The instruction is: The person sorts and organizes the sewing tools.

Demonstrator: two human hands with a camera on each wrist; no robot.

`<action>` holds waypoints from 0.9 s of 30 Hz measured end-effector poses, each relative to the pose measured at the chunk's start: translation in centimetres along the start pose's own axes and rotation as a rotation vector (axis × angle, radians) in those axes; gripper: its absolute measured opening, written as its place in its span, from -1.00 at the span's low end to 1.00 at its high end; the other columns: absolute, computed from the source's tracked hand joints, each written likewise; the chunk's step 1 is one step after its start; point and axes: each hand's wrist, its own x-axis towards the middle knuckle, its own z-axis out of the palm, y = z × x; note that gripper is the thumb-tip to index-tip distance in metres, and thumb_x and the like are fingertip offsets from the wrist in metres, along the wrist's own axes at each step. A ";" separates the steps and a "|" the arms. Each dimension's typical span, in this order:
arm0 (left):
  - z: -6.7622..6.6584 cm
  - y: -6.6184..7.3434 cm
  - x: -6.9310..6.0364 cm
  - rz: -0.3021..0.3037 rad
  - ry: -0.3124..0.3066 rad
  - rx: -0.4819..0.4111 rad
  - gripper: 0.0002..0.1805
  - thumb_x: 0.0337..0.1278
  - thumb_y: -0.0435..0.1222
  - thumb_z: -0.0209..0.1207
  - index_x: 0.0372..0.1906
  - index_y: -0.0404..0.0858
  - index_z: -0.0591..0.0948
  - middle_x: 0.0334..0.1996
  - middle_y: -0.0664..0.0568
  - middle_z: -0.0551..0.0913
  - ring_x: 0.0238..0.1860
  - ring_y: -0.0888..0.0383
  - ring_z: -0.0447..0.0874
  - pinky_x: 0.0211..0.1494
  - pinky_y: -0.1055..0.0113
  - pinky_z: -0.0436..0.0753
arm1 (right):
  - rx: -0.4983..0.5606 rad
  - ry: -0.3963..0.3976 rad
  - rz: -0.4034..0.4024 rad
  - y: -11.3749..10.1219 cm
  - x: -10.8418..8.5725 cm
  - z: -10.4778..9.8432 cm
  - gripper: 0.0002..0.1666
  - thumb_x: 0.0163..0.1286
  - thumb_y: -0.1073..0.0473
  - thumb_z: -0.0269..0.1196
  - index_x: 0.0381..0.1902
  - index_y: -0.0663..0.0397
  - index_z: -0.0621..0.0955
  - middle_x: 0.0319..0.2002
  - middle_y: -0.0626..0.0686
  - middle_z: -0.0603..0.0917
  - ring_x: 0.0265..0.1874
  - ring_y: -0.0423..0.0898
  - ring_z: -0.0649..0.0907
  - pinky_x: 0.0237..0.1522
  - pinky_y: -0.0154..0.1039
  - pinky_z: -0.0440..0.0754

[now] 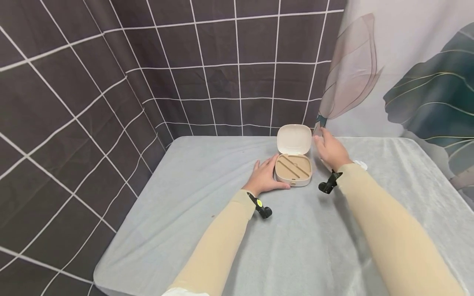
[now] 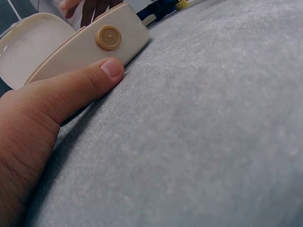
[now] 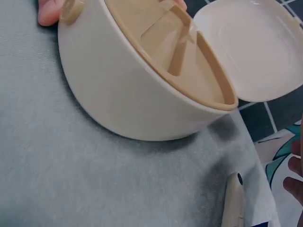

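Note:
A cream box (image 1: 293, 181) with a tan, grooved inner tray (image 1: 294, 166) stands on the grey cloth, its white lid (image 1: 294, 139) raised at the back. My left hand (image 1: 263, 176) grips the box's left side, its thumb along the front below the round tan button (image 2: 108, 38). My right hand (image 1: 331, 151) is just right of the lid, fingers extended and holding nothing; in the right wrist view only its fingers (image 3: 294, 177) show at the edge. A pale handle with a hole (image 3: 234, 201) lies right of the box, its far part out of frame.
The grey cloth-covered table (image 1: 177, 197) reaches the dark gridded curtain (image 1: 222, 82) behind and at left. A white item (image 1: 360, 165) shows beside the right wrist. In the left wrist view, a dark blue and yellow object (image 2: 163, 8) lies beyond the box. A floral curtain (image 1: 407, 82) hangs at right.

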 end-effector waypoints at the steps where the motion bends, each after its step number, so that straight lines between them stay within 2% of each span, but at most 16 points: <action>1: 0.0 0.0 0.0 0.000 0.000 -0.001 0.40 -0.23 0.41 0.39 0.65 -0.05 -0.06 0.56 0.07 0.23 0.55 0.16 0.12 0.62 -0.08 -0.16 | -0.004 0.006 -0.013 0.1 -0.2 -0.1 -0.08 0.61 -0.29 -0.36 0.60 0.29 -0.06 0.47 0.48 0.19 0.43 0.44 0.23 0.45 0.31 0.13; 6: 0.1 0.0 0.0 0.004 0.008 -0.009 0.41 -0.26 0.42 0.39 0.65 -0.03 -0.06 0.54 0.06 0.25 0.55 0.16 0.14 0.62 -0.09 -0.15 | -0.001 -0.011 -0.080 0.1 -1.6 -0.2 -0.13 0.63 -0.21 -0.27 0.59 0.32 -0.03 0.45 0.47 0.25 0.43 0.43 0.24 0.45 0.31 0.13; 9: 0.2 -0.2 0.0 0.003 0.014 -0.008 0.41 -0.27 0.43 0.39 0.65 -0.03 -0.06 0.54 0.06 0.26 0.54 0.16 0.15 0.62 -0.08 -0.14 | 0.014 -0.042 -0.130 0.4 -2.7 0.1 -0.13 0.63 -0.17 -0.18 0.58 0.36 0.00 0.45 0.46 0.25 0.44 0.41 0.23 0.47 0.29 0.11; 14: 0.3 -0.5 0.1 0.003 0.017 -0.013 0.41 -0.26 0.43 0.39 0.65 -0.01 -0.07 0.54 0.06 0.25 0.54 0.17 0.15 0.62 -0.07 -0.15 | 0.053 -0.108 -0.198 1.0 -4.7 1.0 -0.11 0.60 -0.13 -0.01 0.56 0.39 0.03 0.45 0.47 0.24 0.40 0.43 0.31 0.45 0.29 0.18; 20: 0.3 -0.5 0.1 0.011 0.018 -0.021 0.40 -0.25 0.43 0.39 0.65 -0.03 -0.05 0.54 0.05 0.26 0.54 0.16 0.15 0.62 -0.08 -0.14 | 0.099 -0.201 -0.192 1.4 -6.5 2.0 0.08 0.46 -0.13 0.23 0.57 0.39 -0.03 0.50 0.46 0.13 0.44 0.43 0.23 0.47 0.29 0.14; 27: 0.3 -0.3 0.1 0.008 0.002 -0.015 0.40 -0.24 0.42 0.38 0.65 -0.02 -0.08 0.55 0.04 0.25 0.54 0.15 0.15 0.62 -0.06 -0.17 | 0.131 -0.207 -0.231 1.2 -7.3 3.4 0.35 0.19 -0.16 0.48 0.59 0.32 -0.04 0.54 0.41 0.10 0.51 0.35 0.13 0.50 0.27 0.06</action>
